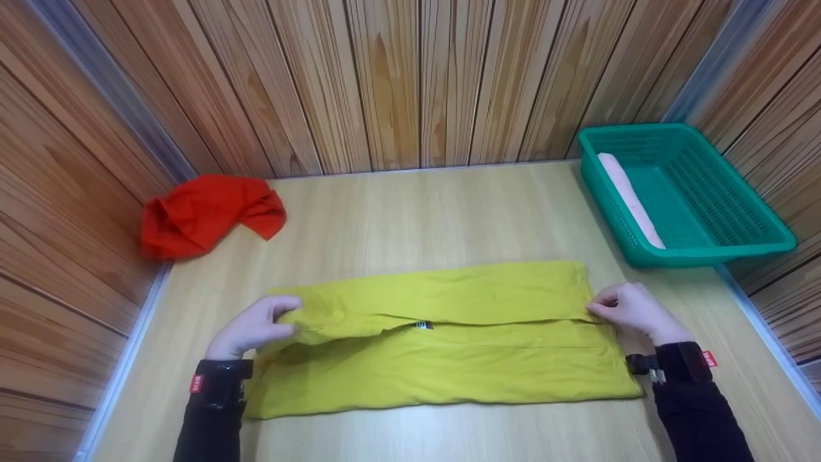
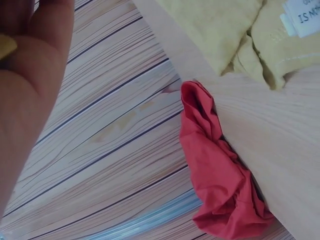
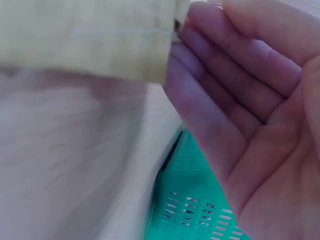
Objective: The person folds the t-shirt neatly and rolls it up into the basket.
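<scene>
A mustard-yellow garment (image 1: 462, 366) lies folded into a long strip, with a small printed label (image 1: 424, 325) showing in the gap along its middle. My left hand (image 1: 256, 324) grips the upper layer at the left end, which stands raised off the layer below. At the right end, the thumb and fingertips of my right hand (image 1: 638, 311) pinch the edge of the same layer. The left wrist view shows part of the garment (image 2: 215, 35) with a white tag (image 2: 305, 17); only part of the left hand (image 2: 30, 75) appears there. Seen close, the right hand (image 3: 240, 90) holds the garment's hem (image 3: 100, 40).
A crumpled red cloth (image 1: 208, 215) lies at the back left against the wall. In the back right corner stands a green perforated basket (image 1: 712, 250), with a rolled pale pink cloth (image 1: 632, 199) along its left side. Wood-patterned walls (image 1: 391, 83) enclose the tabletop.
</scene>
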Tool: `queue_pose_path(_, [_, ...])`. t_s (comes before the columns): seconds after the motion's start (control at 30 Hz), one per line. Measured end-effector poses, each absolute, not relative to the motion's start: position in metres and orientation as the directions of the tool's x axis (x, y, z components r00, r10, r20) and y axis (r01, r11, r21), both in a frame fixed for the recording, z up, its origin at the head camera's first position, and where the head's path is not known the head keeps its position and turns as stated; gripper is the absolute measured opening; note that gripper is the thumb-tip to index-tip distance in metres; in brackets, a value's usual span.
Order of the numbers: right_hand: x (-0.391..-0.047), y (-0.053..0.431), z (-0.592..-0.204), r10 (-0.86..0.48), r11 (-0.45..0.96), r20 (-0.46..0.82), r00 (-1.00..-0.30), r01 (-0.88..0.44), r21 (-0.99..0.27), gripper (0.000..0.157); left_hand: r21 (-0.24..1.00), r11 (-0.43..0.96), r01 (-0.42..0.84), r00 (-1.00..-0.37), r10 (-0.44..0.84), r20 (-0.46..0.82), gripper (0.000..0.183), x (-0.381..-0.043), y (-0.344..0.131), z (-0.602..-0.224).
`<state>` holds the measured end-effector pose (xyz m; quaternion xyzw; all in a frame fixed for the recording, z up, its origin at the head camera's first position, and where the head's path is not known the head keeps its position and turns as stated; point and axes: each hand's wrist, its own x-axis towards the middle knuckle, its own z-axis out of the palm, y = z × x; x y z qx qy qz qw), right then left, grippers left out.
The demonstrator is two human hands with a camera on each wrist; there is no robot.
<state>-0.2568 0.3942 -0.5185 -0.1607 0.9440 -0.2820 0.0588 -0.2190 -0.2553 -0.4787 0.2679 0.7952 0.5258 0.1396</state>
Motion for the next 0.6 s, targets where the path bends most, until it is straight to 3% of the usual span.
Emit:
queue_pose_path(0.17, [-0.257,0.392,-0.517,-0.355,0.792,-0.021,-0.935,-0.289,-0.538,0.012,0.907,0.312,0.282,-0.819,0.571,0.058,0.021,-0.217,-0.257,-0.479])
queue_pose_path(0.6, [-0.257,0.392,-0.515,-0.325,0.803,0.006,-0.946,-0.28,-0.526,0.013,0.865,0.309,0.395,-0.868,0.434,0.241,0.023,-0.208,-0.259,-0.459])
